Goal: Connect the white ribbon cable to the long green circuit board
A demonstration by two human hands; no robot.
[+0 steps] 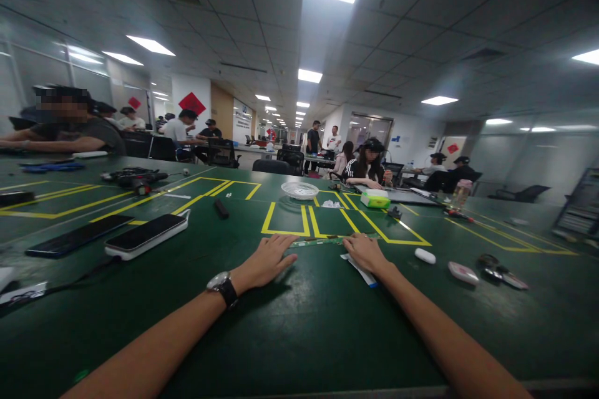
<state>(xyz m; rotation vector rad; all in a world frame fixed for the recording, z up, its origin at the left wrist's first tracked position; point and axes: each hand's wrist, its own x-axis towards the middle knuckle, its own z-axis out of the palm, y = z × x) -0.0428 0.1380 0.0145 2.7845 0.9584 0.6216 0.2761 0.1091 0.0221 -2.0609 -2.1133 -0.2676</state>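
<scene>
A thin, greenish see-through strip (pixel 321 241) lies across the green table (pixel 299 336), just below the yellow tape boxes. My left hand (pixel 267 260) rests at its left end, palm down, thumb apart from the fingers. At the strip's right part is my right hand (pixel 367 253), its fingers bent down onto it; whether they pinch it is hidden. A white and blue packet (pixel 359 271) lies under and beside my right hand. Beyond the strip stands a white round basket (pixel 299 191).
Two phone-like devices (pixel 145 234) lie at the left, with a small black block (pixel 221 209) nearer the middle. On the right are a white case (pixel 425 255), a pinkish case (pixel 463 273) and dark glasses-like items. A green tissue pack (pixel 375 199) sits near a seated person.
</scene>
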